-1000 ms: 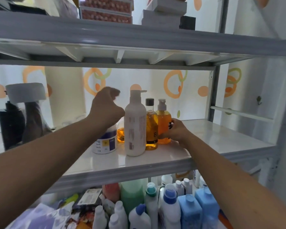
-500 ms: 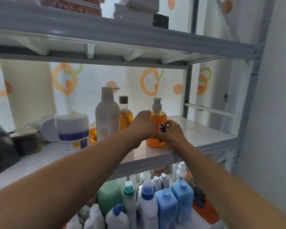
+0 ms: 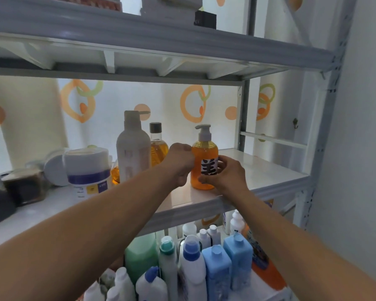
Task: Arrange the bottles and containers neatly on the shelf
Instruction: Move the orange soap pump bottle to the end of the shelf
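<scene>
An orange pump bottle (image 3: 204,153) with a black-and-white label stands upright near the front of the white middle shelf (image 3: 267,170). My left hand (image 3: 180,162) grips its left side and my right hand (image 3: 226,174) wraps its lower right side. To the left stand an amber bottle with a dark cap (image 3: 157,146), a tall white pump bottle (image 3: 132,151) and a white tub with a blue band (image 3: 88,170).
Dark items and a round white lid (image 3: 54,168) sit at the shelf's left end. The lower shelf holds several blue, white and green bottles (image 3: 215,268). The upper shelf (image 3: 161,40) hangs overhead. A grey upright post (image 3: 244,118) stands at the back right.
My left hand came off the white tub and joined the right on the orange pump bottle. The bottle now stands apart, to the right of the amber one. The view swung right.
</scene>
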